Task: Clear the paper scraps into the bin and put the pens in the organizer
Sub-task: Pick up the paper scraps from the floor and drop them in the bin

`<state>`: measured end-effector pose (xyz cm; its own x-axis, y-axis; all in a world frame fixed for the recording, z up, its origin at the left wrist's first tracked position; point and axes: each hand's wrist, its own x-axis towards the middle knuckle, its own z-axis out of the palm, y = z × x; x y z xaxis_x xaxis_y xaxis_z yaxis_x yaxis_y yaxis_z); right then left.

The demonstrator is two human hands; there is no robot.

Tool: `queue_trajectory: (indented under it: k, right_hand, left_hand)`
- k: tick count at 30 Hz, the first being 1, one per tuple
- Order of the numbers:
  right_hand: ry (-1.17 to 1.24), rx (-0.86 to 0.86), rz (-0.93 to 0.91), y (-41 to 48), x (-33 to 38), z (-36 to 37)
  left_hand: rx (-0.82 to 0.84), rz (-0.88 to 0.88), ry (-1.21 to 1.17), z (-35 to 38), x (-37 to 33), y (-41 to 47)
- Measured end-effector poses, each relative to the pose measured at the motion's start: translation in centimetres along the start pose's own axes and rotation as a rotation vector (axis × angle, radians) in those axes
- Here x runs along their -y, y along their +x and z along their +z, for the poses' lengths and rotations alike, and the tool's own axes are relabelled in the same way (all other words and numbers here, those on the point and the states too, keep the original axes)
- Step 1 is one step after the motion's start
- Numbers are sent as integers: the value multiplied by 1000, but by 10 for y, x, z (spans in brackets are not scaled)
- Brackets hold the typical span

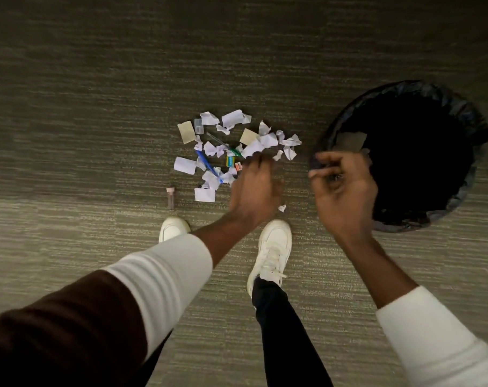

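grey-green striped carpet floor (97, 107) is carrying everything here. round black bin with a crinkled dark liner (477, 127) is sitting to the right of the mess, a brownish scrap visible just inside its near rim. pile of torn white and tan paper scraps (233, 118) is lying mid-frame, well apart from the bin. right hand (346, 188) is hovering at the bin's near edge, fingers curled loosely; can't tell whether its grip is holding anything. left hand (254, 188) is reaching down onto the pile's right edge, fingertips blurred, grip state unclear too. blue pen (206, 163) and a thin green pen (231, 150) are lying tangled in the scraps, plus small coloured bits i can't identify. a small brown capped tube (170, 195) is sitting alone left of the pile. one stray white scrap (282, 208) is lying by the right shoe. no organizer in view.

risks: grabbing a handful is likely sweeping a pen into the bin; light scraps dropping short of the rim; the stray getting missed.
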<state>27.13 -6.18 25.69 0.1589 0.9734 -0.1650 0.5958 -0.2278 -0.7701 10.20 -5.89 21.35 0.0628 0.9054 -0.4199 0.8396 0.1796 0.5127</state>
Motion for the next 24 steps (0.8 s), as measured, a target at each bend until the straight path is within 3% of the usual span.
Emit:
queue_trajectory:
  k: [4, 10, 14, 24]
  right_hand:
    - [-343, 416, 24, 9, -10, 64]
    - [-733, 832, -72, 38, -73, 158]
    - [-870, 819, -156, 70, -120, 198]
    - [-988, 705, -364, 96, -144, 249]
  left_hand:
    - [182, -46, 240, 20, 74, 6]
    - [350, -35, 405, 68, 155, 41]
    - [368, -57, 383, 103, 183, 72]
    - [231, 14, 483, 153, 203, 80]
